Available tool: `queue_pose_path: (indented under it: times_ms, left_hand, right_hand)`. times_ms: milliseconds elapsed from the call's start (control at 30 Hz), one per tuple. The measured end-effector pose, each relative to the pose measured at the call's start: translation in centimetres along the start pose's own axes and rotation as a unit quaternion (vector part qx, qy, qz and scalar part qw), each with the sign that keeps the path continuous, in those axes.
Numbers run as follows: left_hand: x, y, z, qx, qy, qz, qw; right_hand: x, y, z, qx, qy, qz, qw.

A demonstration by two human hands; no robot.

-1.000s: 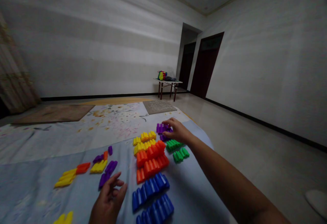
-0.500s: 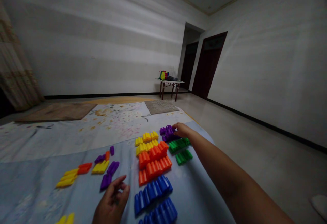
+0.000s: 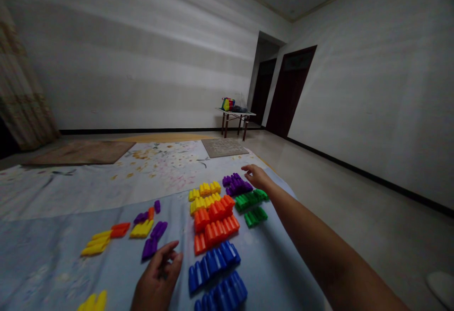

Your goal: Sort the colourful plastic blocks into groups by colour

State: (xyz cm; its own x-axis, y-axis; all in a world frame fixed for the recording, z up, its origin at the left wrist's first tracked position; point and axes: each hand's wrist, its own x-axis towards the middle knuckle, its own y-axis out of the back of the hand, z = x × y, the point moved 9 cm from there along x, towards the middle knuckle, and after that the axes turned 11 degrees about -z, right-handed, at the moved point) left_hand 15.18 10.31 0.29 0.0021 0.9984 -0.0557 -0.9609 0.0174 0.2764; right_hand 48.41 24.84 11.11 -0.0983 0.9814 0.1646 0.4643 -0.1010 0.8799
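Note:
Rows of plastic blocks lie sorted by colour on a pale blue sheet (image 3: 53, 254): purple blocks (image 3: 236, 185) farthest, then green (image 3: 251, 199), yellow (image 3: 204, 195), orange (image 3: 214, 223) and blue (image 3: 216, 273) nearest. My right hand (image 3: 258, 177) reaches out at the right edge of the purple row, fingers extended, nothing visibly in it. My left hand (image 3: 159, 278) rests low on the sheet with fingers loosely curled, just right of a loose purple block (image 3: 151, 247).
Loose yellow, orange and purple blocks (image 3: 120, 230) are scattered to the left. A flowered cloth (image 3: 142, 169) and two mats lie beyond. A small table (image 3: 234, 119) with a colourful bag stands by dark doors. Bare tiled floor runs along the right.
My right hand slid from over the purple blocks to their right edge and lifted slightly, uncovering them. The left hand stayed about where it was.

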Motion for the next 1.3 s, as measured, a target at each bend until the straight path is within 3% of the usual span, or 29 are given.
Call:
queue_pose_path:
  times_ms: [100,167,267,367,600,967,1067,1167,1300]
  left_hand:
    - [0.1,0.0,0.1,0.002,-0.006,0.003,1.000]
    - [0.0,0.0,0.3,0.009,-0.015,0.003,1.000]
    - [-0.3,-0.3,0.9,0.022,-0.040,-0.009,0.999]
    - [-0.8,-0.5,1.6,0.047,-0.069,-0.016,0.996]
    - [-3.1,-1.6,4.2,0.116,-0.144,-0.034,0.982]
    - [-4.8,-2.4,7.5,0.251,-0.179,-0.038,0.951]
    - [-4.3,-0.5,7.9,0.311,-0.148,-0.026,0.938]
    - [-3.7,2.9,7.4,0.394,-0.092,-0.005,0.915]
    - [-2.9,9.2,4.5,0.506,0.067,0.059,0.858]
  right_hand:
    - [-3.1,0.9,-1.4,0.053,0.019,0.066,0.996]
    - [-5.6,0.1,-2.3,0.121,0.032,0.088,0.988]
    - [-9.3,-2.0,-2.9,0.314,0.035,0.114,0.942]
    - [-11.8,-4.4,-3.6,0.397,0.013,0.108,0.911]
    - [-15.1,-6.6,-3.4,0.388,-0.002,0.125,0.913]
    - [-15.6,-8.9,-2.4,0.339,0.024,0.080,0.937]
    - [-15.6,-9.1,-2.1,0.339,0.015,0.074,0.938]
    - [-15.5,-9.2,-1.9,0.340,0.008,0.072,0.938]
    - [-15.4,-8.9,-2.2,0.348,0.015,0.078,0.934]
